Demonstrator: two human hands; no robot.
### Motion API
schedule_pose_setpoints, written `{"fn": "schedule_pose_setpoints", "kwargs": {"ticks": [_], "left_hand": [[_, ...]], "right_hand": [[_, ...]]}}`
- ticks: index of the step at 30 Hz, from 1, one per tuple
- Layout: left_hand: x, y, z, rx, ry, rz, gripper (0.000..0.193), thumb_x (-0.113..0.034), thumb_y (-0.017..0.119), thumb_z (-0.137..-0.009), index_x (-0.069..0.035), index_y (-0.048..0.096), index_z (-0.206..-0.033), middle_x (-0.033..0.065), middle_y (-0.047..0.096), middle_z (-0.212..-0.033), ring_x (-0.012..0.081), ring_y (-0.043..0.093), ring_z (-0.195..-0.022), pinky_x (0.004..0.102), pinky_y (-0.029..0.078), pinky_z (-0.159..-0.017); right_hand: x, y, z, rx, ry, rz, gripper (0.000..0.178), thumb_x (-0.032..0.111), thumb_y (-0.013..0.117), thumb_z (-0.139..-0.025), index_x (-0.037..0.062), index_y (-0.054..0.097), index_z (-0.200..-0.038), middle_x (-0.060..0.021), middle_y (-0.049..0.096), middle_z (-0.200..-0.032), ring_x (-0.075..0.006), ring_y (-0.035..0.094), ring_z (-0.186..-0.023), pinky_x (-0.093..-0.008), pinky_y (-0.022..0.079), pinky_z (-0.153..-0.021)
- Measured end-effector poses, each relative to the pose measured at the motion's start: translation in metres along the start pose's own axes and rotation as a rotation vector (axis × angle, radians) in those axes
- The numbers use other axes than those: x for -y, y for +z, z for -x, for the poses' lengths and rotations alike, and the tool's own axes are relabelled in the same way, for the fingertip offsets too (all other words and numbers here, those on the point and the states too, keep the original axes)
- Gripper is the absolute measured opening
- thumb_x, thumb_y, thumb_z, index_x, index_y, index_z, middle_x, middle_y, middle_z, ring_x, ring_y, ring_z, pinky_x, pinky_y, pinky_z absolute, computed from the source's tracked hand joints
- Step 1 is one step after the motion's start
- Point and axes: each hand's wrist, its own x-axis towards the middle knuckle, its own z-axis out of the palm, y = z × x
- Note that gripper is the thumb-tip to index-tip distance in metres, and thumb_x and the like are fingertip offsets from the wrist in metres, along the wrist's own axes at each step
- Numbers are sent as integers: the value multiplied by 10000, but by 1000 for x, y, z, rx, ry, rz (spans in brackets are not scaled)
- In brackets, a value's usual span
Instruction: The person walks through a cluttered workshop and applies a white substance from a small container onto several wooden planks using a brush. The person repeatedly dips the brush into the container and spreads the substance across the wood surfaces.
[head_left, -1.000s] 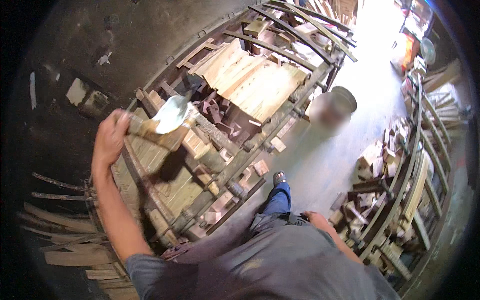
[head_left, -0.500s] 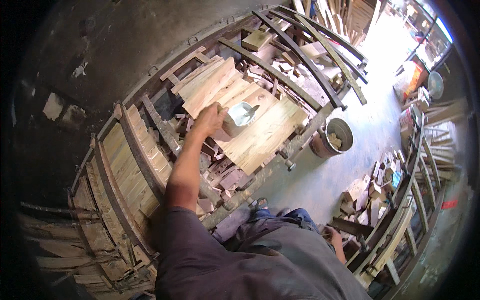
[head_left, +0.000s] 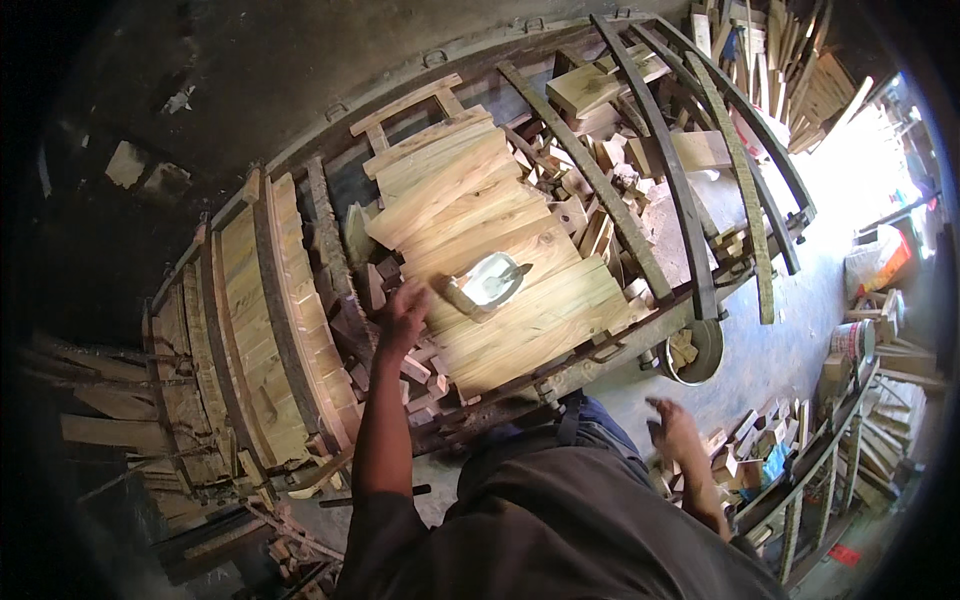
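A whitish container (head_left: 490, 281) of pale, glue-like stuff rests on a panel of pale wooden boards (head_left: 470, 215). A dark stick or spatula handle (head_left: 520, 270) pokes out of its right side. My left hand (head_left: 403, 313) is at the panel's left edge, apart from the container, its fingers loosely stretched out and holding nothing. Off to the right, my right hand (head_left: 676, 430) hangs in the air in front of my body, fingers apart. The boards lie side by side across a clamp rack (head_left: 620, 345) with metal bars.
Wood offcuts (head_left: 590, 190) lie under the rack's curved bars (head_left: 660, 150). Finished-looking board panels (head_left: 250, 320) stand clamped at left. A bucket (head_left: 695, 355) is on the floor beyond the near rail. More offcuts (head_left: 765, 440) and a second rack (head_left: 830, 450) are at right.
My left hand has let go of the container, which now sits on the boards, and has drawn back left. My right hand has come up from beside my body. The view has shifted.
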Motion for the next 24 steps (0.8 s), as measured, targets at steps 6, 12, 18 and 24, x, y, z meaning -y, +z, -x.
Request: {"fn": "schedule_pose_setpoints", "kwargs": {"ticks": [6,12,18,24], "left_hand": [[17,-20,13,-260,-106,-221,536,-168,647,-915,47,475,-1375,154,616,-1262,189,608,-1133,315,498,-941],[59,-8,-61,-303,57,-840,549,-117,662,-797,27,530,-1310,271,570,-1261,403,533,-1202,476,417,-1047],[54,26,-132,-199,400,-1050,429,-153,657,-866,-10,560,-1259,184,441,-1443,404,401,-1343,476,349,-1115],[82,32,-168,-47,278,-1162,487,-300,587,-904,-42,510,-1310,178,345,-1516,379,322,-1408,494,304,-1145]], "right_hand": [[75,-109,-205,4,-449,279,466,91,673,-779,21,596,-1233,-234,625,-1102,-423,600,-1011,-463,503,-870],[184,-152,-354,54,-543,-134,396,-5,621,-799,54,641,-1190,-210,653,-1010,-381,645,-922,-409,512,-826],[284,-126,-536,189,-581,-245,389,37,622,-840,74,664,-1225,-199,699,-968,-283,668,-844,-357,522,-778],[357,-35,-759,-38,-790,467,287,160,602,-824,-63,670,-991,-272,686,-936,-371,691,-899,-426,562,-841]]}}
